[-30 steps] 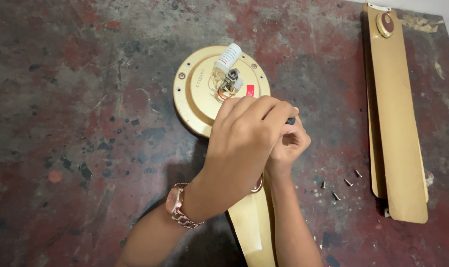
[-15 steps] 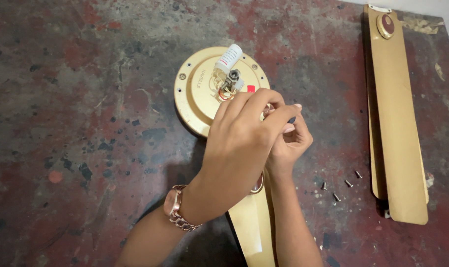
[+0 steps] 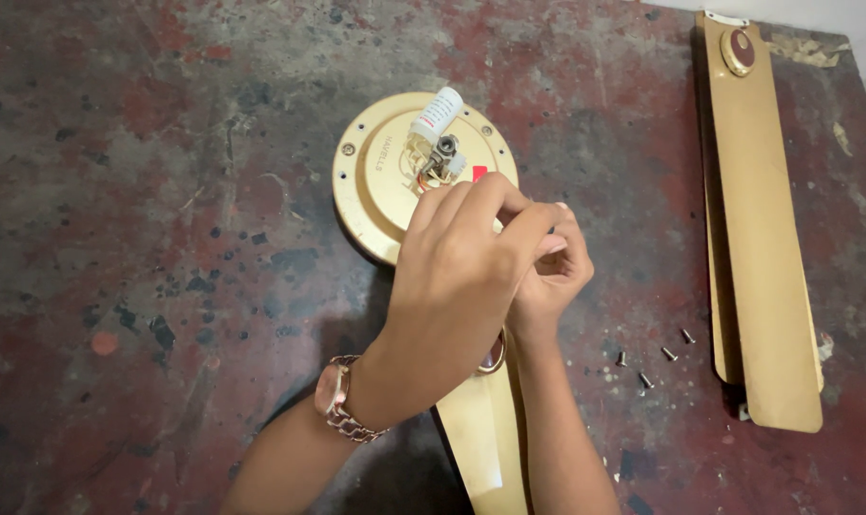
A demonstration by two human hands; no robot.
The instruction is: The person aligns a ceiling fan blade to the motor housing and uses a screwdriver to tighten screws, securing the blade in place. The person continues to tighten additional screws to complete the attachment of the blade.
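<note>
Reaching up from the near edge, both forearms meet over the gold fan blade [image 3: 485,434], whose long axis runs from the bottom of the view straight away toward the round gold motor housing [image 3: 380,176]. The left hand [image 3: 457,277] lies on top, fingers curled and pressed together with the tips pinched at the housing's near rim; what they pinch is hidden. The right hand [image 3: 552,277] sits just beside and partly under it, fingers curled inward, its grip impossible to make out. The blade's far end disappears beneath both hands where it meets the housing. Right of them, four small screws [image 3: 652,358] lie loose on the mottled red table [image 3: 118,238], and beyond these a second blade [image 3: 762,238] lies lengthwise.
</note>
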